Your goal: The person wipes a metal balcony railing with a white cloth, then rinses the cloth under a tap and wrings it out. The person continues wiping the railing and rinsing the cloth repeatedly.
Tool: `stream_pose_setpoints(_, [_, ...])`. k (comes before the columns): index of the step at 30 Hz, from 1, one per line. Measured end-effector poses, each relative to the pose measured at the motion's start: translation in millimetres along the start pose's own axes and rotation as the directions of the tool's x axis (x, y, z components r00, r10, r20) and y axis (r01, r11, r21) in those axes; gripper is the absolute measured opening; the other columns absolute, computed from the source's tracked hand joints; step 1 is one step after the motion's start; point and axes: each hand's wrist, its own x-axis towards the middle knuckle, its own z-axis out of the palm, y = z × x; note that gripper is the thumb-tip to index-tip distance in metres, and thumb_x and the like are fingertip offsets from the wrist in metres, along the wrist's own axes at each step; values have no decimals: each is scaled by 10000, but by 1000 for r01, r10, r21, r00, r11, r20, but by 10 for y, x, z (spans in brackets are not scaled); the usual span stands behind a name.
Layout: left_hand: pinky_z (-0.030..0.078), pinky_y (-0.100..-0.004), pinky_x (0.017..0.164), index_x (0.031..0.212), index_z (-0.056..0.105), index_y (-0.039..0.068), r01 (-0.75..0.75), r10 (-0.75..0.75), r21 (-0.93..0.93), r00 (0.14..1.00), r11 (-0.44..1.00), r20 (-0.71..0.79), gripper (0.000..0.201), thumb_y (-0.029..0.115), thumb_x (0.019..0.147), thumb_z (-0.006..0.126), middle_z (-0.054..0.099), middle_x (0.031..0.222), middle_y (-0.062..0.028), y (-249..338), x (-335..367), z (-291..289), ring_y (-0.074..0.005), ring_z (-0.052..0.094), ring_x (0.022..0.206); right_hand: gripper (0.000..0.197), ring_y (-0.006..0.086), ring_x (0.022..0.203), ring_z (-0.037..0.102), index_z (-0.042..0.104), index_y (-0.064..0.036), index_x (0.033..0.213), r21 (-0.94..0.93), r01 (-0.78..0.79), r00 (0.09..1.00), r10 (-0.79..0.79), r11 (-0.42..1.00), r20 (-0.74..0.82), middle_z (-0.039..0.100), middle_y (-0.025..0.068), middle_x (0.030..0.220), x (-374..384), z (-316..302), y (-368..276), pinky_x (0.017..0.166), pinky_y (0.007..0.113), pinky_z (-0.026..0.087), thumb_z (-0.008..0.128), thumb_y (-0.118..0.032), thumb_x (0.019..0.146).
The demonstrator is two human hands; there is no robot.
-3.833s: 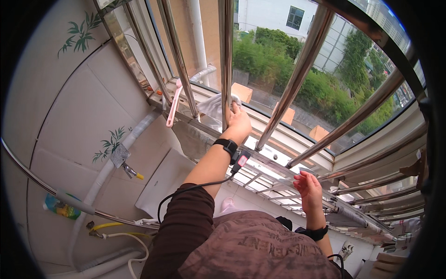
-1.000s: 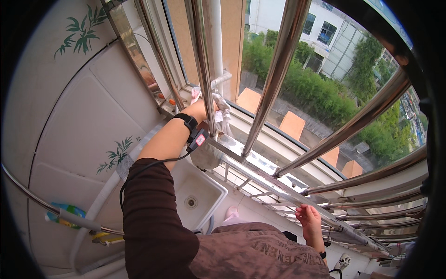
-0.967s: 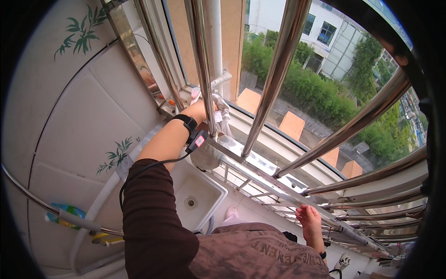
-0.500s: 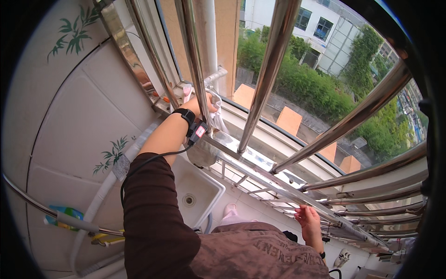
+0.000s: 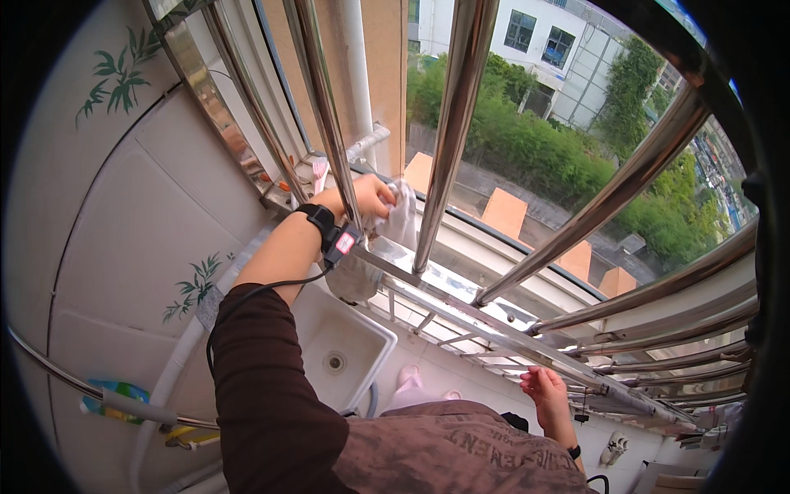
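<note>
My left arm reaches between the upright metal bars toward the window ledge. In my left hand is a pale, crumpled cloth, gripped by its upper part and hanging down over the sill. A black strap with a small device and cable sits on that wrist. Just beside the wrist stands a small pink and white object, its kind unclear. Lower right, by the metal rack, my right hand is raised with its fingers loosely bent and nothing visible in it.
Shiny metal bars cross in front of the window. Below my left arm is a white sink with a drain. A long metal rack runs along the right side. Wrapped pipes follow the tiled wall; shoes lie on the floor.
My left hand has shifted with the cloth to the right along the ledge, and the cloth now hangs more spread out. My right hand stays almost where it was.
</note>
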Motion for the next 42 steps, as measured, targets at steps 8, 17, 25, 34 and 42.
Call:
stream_pose_setpoints(8, [502,-263,748,1062,615,19,-171,-171,-603,868,779,-466,258,52,809,654,649,960,-46,20,-623,-342,-133,615,862,262,169,801,634,591,-13,1029,-20,-17,998,18,1000,63,658,111,929,32,22,8,731,274,499,468,-237,967])
stream_pose_setpoints(17, [472,-254,806,1125,552,25,-697,-160,-479,473,533,-866,291,-4,837,582,611,1049,-38,572,-1416,28,-124,584,922,268,150,800,631,595,-8,1040,-106,38,973,-12,994,231,662,103,930,179,180,-144,722,259,492,478,-237,965])
stream_pose_setpoints(25, [406,-371,970,1253,474,51,-877,-225,-362,301,316,-927,399,148,868,440,536,1231,-78,1183,-2373,546,-215,503,1157,241,141,875,619,579,-29,1097,-270,143,917,-25,952,399,652,88,995,251,520,-425,761,257,487,499,-206,955])
stream_pose_setpoints(34, [366,-444,1013,1360,374,37,-536,65,-693,767,-482,-639,545,332,904,339,456,1330,-176,1666,-2106,1844,-299,481,1176,835,202,1264,363,66,-154,1479,19,142,555,-95,990,826,335,99,1409,242,1271,-674,1014,342,345,630,-259,872])
stream_pose_setpoints(42, [337,-446,1042,1353,376,9,-299,-19,-871,948,-390,-318,578,253,833,436,447,1343,-166,1595,-1737,2434,-317,437,1235,498,122,1001,556,489,-10,1285,41,92,720,-95,995,687,572,32,1169,131,703,-535,894,265,451,664,-158,843])
